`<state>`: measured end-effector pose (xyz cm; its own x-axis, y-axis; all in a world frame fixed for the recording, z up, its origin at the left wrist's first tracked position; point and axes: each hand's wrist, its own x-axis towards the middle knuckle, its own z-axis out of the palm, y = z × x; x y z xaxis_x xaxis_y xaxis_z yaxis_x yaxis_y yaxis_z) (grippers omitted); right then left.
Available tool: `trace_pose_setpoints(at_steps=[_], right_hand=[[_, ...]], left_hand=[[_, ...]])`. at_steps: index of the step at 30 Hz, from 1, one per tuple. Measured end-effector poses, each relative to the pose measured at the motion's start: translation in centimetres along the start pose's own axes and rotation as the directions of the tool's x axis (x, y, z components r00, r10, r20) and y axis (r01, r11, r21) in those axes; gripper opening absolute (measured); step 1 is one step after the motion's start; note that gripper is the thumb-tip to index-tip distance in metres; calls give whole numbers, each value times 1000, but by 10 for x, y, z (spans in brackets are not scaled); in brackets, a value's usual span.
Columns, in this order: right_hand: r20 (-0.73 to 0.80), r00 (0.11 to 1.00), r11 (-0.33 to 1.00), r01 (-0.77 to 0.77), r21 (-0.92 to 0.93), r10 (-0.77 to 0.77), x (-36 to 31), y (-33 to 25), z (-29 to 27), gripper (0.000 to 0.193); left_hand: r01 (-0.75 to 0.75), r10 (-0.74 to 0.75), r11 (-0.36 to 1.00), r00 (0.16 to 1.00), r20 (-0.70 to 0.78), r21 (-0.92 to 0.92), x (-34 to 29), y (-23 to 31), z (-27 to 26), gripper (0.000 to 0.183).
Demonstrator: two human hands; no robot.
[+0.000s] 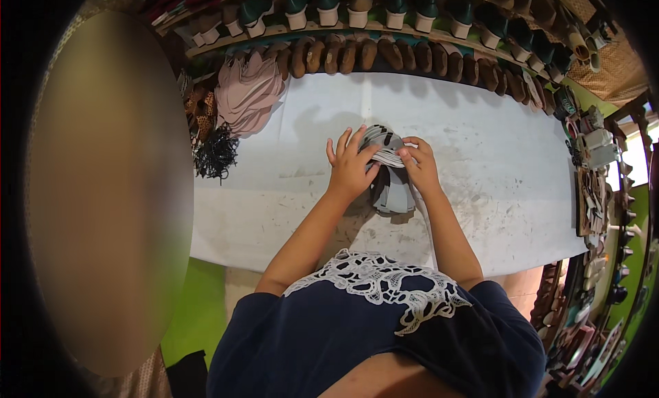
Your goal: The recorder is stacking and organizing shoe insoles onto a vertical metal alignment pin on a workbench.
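A stack of thin grey, white and black cut pieces (393, 192) is between my hands near the middle of the table. Its far end is rounded, with layered pale edges curving across, while the near part hangs toward me in flat strips. My left hand (353, 166) grips its left side with thumb and index finger, the other fingers raised and spread. On the opposite side my right hand (421, 167) holds the layered edge between thumb and bent fingers. The undersides of the pieces are hidden.
A white, smudged cloth covers the table (494, 185). Brown shoe lasts (405, 57) line its far edge, below a shelf of green-topped ones (329, 7). Pink cut pieces (248, 92) and a tangle of black straps (216, 153) lie at left. A large blurred panel (110, 192) fills the far left.
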<state>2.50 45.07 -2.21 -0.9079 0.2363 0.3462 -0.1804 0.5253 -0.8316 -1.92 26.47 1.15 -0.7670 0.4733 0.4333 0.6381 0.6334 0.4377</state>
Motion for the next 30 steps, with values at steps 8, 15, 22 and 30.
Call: trace_pose_setpoints(at_steps=[8,15,22,30], right_hand=[[-26,999,1000,26,13,-25,6,-8,1,17],[-87,984,988,155,-19,-156,17,-9,4,12],[6,996,996,85,-31,-85,30,-14,1,13],[292,956,969,59,-240,14,56,-31,-19,20]], left_hand=[[3,-4,1000,1000,-5,-21,-12,-8,13,34],[-1,0,1000,999,-46,-6,-18,-16,25,38],[-23,25,1000,992,-123,14,-18,-22,29,39],[-204,189,973,974,-124,-113,5,-28,12,29]])
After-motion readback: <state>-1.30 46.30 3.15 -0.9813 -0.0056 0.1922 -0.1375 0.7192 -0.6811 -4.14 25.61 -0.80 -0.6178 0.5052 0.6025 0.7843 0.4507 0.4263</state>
